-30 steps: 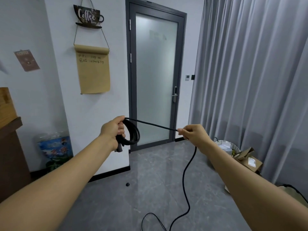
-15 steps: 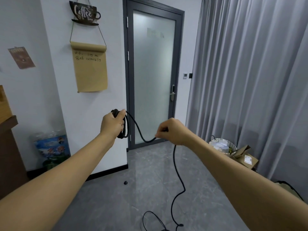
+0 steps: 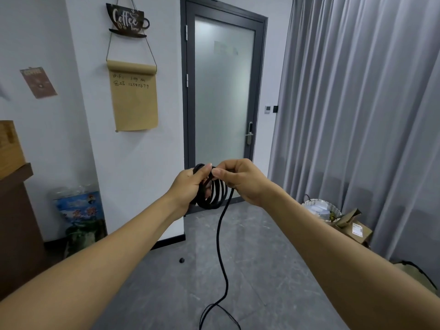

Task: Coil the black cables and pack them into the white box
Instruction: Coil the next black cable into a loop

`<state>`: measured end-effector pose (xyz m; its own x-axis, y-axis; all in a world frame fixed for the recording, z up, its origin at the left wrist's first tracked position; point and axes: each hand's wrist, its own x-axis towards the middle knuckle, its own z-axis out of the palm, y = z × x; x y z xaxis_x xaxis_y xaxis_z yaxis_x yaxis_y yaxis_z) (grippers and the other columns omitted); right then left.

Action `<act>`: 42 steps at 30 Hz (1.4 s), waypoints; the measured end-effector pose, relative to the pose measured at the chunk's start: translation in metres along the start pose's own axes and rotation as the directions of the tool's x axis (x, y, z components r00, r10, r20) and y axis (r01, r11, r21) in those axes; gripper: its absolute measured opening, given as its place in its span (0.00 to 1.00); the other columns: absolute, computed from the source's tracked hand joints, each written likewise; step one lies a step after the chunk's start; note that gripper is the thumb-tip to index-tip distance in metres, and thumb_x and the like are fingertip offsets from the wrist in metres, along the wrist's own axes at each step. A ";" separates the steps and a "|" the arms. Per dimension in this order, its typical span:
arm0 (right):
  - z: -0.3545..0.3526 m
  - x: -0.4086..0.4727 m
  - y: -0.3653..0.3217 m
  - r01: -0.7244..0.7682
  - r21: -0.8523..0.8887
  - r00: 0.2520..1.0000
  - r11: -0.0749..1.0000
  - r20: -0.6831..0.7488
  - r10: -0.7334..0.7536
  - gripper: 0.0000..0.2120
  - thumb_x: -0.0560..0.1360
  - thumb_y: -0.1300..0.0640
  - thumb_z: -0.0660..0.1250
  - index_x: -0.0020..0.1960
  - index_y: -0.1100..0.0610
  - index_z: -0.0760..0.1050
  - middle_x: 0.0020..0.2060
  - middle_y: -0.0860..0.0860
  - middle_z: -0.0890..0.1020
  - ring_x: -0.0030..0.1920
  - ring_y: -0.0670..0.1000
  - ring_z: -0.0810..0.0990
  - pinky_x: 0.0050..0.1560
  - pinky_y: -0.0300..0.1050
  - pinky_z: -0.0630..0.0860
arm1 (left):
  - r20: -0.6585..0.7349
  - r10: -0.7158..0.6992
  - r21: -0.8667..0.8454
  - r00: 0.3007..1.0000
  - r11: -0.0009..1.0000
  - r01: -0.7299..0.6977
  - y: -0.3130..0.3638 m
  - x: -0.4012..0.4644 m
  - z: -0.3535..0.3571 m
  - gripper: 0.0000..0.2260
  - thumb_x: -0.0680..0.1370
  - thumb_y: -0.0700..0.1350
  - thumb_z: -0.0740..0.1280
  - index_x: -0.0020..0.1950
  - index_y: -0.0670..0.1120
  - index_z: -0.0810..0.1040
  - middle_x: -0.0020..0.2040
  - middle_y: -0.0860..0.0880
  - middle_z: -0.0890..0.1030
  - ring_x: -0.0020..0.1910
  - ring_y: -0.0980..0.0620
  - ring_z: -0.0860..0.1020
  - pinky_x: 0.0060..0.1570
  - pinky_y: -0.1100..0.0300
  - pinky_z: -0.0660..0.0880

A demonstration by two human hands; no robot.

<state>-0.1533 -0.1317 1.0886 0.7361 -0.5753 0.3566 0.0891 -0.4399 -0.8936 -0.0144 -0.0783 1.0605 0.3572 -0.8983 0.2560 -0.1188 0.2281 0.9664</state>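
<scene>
My left hand (image 3: 190, 186) grips a coil of black cable (image 3: 215, 195) made of several loops, held up in front of me at chest height. My right hand (image 3: 240, 181) is right beside it and pinches the same cable at the top of the coil, thumb against thumb. The loose rest of the cable (image 3: 221, 258) hangs from the coil down to the grey floor, where it loops out of the bottom of the view. No white box is in view.
A frosted glass door (image 3: 223, 91) is straight ahead, grey curtains (image 3: 357, 115) on the right. A white woven basket (image 3: 321, 209) and cardboard boxes (image 3: 354, 229) stand by the curtains. A wooden counter (image 3: 14, 210) is on the left. A small black object (image 3: 182, 260) lies on the floor.
My right hand has moved left from arm's width to meet my left hand, laying another loop of cable onto the coil. The hanging cable has shortened.
</scene>
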 end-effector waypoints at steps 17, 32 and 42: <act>-0.014 -0.004 0.011 -0.112 -0.064 0.982 0.992 -0.159 0.101 0.14 0.71 0.56 0.72 0.41 0.68 0.77 0.27 0.52 0.71 0.26 0.45 0.65 0.29 0.35 0.63 | 0.263 -0.140 -0.138 0.955 0.974 0.181 0.007 -0.022 0.012 0.17 0.81 0.53 0.57 0.37 0.45 0.68 0.23 0.54 0.63 0.21 0.57 0.62 0.27 0.66 0.65; -0.036 -0.007 0.044 -0.260 -0.136 0.934 0.956 -0.288 0.213 0.14 0.71 0.49 0.71 0.33 0.58 0.79 0.23 0.47 0.71 0.28 0.48 0.65 0.31 0.39 0.65 | 0.068 -0.196 -0.277 0.978 0.938 0.207 -0.003 -0.021 -0.007 0.14 0.78 0.44 0.64 0.33 0.47 0.66 0.20 0.56 0.62 0.19 0.58 0.58 0.25 0.65 0.62; -0.076 -0.026 0.077 -0.342 -0.239 0.863 0.909 -0.462 0.203 0.08 0.73 0.55 0.71 0.43 0.61 0.82 0.28 0.49 0.74 0.31 0.46 0.70 0.33 0.36 0.65 | -0.329 -0.336 -0.532 0.883 0.838 0.121 -0.019 0.013 -0.084 0.14 0.77 0.42 0.66 0.33 0.47 0.68 0.17 0.56 0.64 0.15 0.60 0.59 0.18 0.70 0.60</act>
<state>-0.2161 -0.2030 1.0311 0.3435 -0.9047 0.2521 -0.3311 -0.3678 -0.8690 0.0706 -0.0628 1.0478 0.6596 -0.7462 -0.0901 0.4365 0.2827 0.8542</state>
